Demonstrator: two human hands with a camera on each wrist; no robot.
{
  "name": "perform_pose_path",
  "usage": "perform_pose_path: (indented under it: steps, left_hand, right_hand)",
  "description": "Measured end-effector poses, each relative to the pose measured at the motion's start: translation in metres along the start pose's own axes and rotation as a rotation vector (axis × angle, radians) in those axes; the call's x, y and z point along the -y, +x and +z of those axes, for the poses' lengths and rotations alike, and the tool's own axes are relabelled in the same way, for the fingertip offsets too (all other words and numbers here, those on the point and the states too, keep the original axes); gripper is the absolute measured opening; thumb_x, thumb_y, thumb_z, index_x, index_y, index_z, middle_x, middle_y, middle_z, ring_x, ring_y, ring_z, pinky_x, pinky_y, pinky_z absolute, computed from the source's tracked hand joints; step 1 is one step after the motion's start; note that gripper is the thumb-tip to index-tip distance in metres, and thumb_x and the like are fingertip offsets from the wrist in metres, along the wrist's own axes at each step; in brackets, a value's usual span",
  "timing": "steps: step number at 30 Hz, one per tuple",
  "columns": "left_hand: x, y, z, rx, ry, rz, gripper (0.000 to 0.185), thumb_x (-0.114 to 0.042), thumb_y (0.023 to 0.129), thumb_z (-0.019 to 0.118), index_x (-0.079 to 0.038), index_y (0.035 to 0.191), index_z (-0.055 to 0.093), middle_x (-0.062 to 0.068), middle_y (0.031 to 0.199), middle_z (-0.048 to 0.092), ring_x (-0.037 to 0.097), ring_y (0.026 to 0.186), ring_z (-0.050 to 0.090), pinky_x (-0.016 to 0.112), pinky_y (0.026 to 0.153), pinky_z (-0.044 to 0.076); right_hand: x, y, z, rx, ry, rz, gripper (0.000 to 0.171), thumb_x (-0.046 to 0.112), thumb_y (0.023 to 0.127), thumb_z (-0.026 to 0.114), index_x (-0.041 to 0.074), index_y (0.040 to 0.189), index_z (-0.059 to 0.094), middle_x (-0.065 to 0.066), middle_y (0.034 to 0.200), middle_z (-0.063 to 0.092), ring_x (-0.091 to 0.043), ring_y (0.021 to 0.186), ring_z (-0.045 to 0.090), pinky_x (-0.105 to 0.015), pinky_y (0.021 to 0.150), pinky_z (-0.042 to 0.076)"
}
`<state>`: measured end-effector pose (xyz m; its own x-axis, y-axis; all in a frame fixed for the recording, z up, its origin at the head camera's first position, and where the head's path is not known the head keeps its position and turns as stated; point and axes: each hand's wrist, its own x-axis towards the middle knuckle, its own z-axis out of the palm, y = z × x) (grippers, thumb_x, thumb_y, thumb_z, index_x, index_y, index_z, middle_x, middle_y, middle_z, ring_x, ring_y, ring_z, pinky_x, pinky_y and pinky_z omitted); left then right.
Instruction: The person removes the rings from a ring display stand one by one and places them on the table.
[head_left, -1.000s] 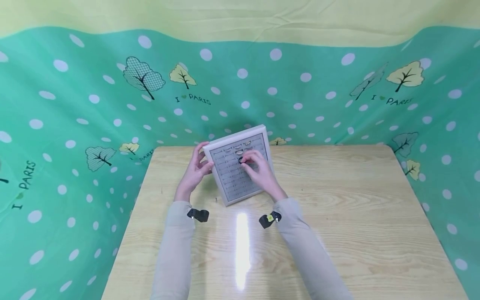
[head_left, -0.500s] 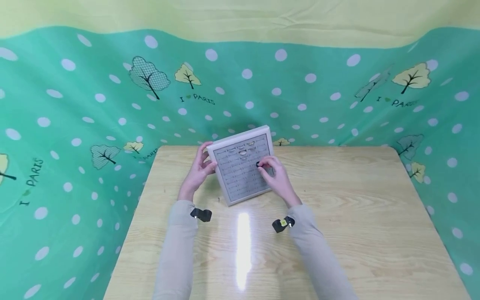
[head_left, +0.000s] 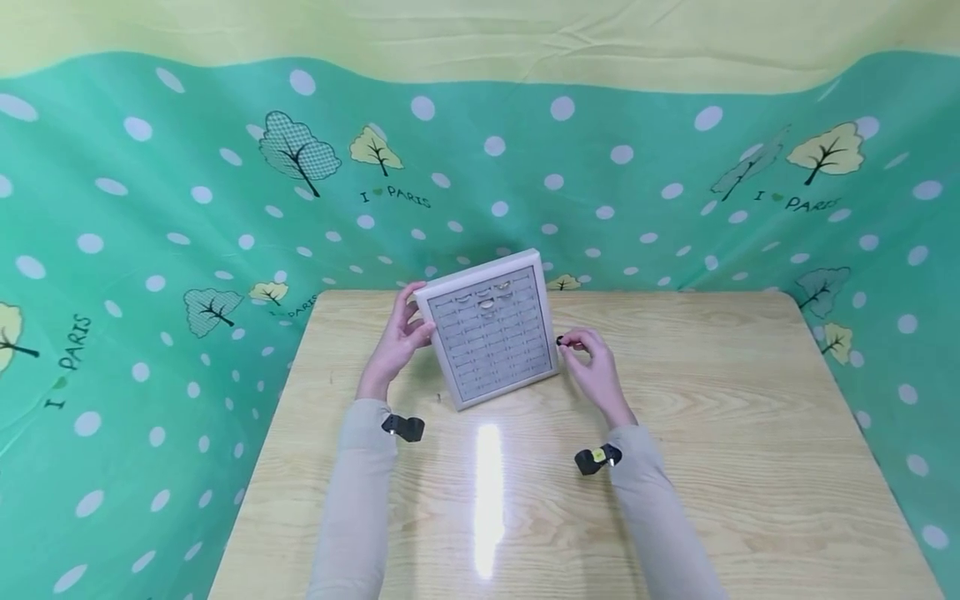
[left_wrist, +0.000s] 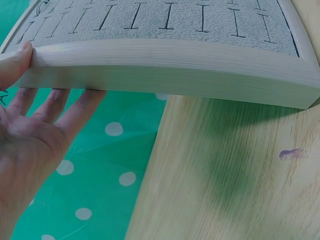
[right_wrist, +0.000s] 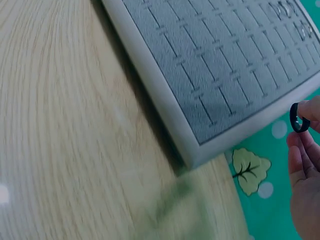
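Observation:
A grey slotted ring display tray with a pale frame stands tilted near the back of the table. Several rings sit in its upper slots. My left hand grips the tray's left edge; in the left wrist view the thumb lies on the frame and the fingers go behind it. Just off the tray's right side, my right hand pinches a black ring between thumb and fingers. That ring is apart from the tray's slots.
The wooden table extends to the right and in front. A tiny dark mark or bit lies left of the tray's lower corner. Behind hangs a green dotted curtain, close to the tray's back.
My right hand has moved right, from over the tray's upper slots to beyond its right edge, carrying the black ring. The left hand keeps its grip on the tray.

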<state>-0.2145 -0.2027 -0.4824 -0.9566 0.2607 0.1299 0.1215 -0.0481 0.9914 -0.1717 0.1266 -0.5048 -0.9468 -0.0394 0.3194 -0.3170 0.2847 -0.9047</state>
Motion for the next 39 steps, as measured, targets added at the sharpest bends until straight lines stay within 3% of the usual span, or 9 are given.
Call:
perform_pose_path:
  steps: [2, 9, 12, 15, 20, 27, 39]
  left_hand:
    - [-0.001, 0.000, 0.000, 0.002, 0.002, -0.004, 0.067, 0.007, 0.094, 0.051, -0.021, 0.149, 0.025, 0.021, 0.136, 0.044, 0.031, 0.110, 0.058, 0.050, 0.085, 0.053]
    - [-0.001, -0.001, 0.001, -0.003, 0.004, -0.005, 0.067, 0.008, 0.094, 0.052, -0.021, 0.149, 0.026, 0.021, 0.136, 0.044, 0.030, 0.109, 0.058, 0.046, 0.083, 0.055]
    - [-0.001, -0.001, 0.001, -0.001, 0.002, 0.003, 0.067, 0.008, 0.094, 0.052, -0.020, 0.149, 0.026, 0.021, 0.135, 0.045, 0.030, 0.109, 0.059, 0.046, 0.083, 0.055]
    - [-0.001, -0.001, 0.000, 0.001, -0.002, 0.002, 0.067, 0.008, 0.094, 0.051, -0.021, 0.149, 0.025, 0.021, 0.135, 0.045, 0.030, 0.110, 0.058, 0.048, 0.083, 0.055]
    - [-0.001, -0.002, 0.001, 0.002, -0.006, -0.005, 0.068, 0.009, 0.094, 0.051, -0.021, 0.149, 0.025, 0.020, 0.135, 0.044, 0.028, 0.110, 0.058, 0.049, 0.085, 0.054]
    - [-0.001, 0.000, 0.001, 0.006, -0.002, 0.000, 0.068, 0.010, 0.094, 0.050, -0.021, 0.149, 0.026, 0.020, 0.135, 0.045, 0.028, 0.108, 0.059, 0.047, 0.084, 0.055]
    - [-0.002, 0.000, 0.001, 0.015, 0.009, 0.015, 0.068, 0.008, 0.094, 0.051, -0.018, 0.150, 0.023, 0.022, 0.137, 0.043, 0.033, 0.110, 0.058, 0.048, 0.084, 0.054]
  right_hand:
    - [0.004, -0.003, -0.006, -0.015, -0.019, 0.000, 0.010, -0.013, 0.086, 0.060, -0.017, 0.096, 0.060, -0.031, 0.106, 0.055, -0.042, 0.096, 0.051, -0.047, 0.088, 0.045]
    - [-0.003, -0.008, -0.021, -0.041, -0.025, 0.013, 0.010, -0.013, 0.087, 0.059, -0.019, 0.096, 0.059, -0.033, 0.106, 0.055, -0.043, 0.099, 0.050, -0.053, 0.089, 0.043]
    - [-0.008, -0.009, -0.026, -0.040, -0.031, 0.027, 0.010, -0.012, 0.088, 0.059, -0.018, 0.096, 0.059, -0.032, 0.107, 0.055, -0.041, 0.101, 0.051, -0.050, 0.089, 0.044]
    - [-0.017, -0.011, -0.032, -0.038, -0.047, 0.025, 0.010, -0.012, 0.088, 0.060, -0.018, 0.096, 0.060, -0.032, 0.107, 0.056, -0.040, 0.101, 0.051, -0.048, 0.088, 0.045]
    - [-0.051, -0.016, -0.041, -0.039, -0.058, 0.016, 0.010, -0.010, 0.089, 0.061, -0.014, 0.097, 0.061, -0.029, 0.108, 0.057, -0.039, 0.102, 0.052, -0.054, 0.088, 0.043]
    - [-0.079, -0.022, -0.052, -0.022, -0.130, 0.091, 0.010, -0.003, 0.091, 0.061, -0.007, 0.100, 0.062, -0.021, 0.110, 0.058, -0.030, 0.104, 0.051, -0.036, 0.088, 0.041]
    - [-0.098, -0.034, -0.064, -0.004, -0.204, 0.158, 0.010, -0.002, 0.090, 0.062, -0.007, 0.099, 0.062, -0.024, 0.110, 0.056, -0.039, 0.110, 0.046, -0.055, 0.100, 0.035]
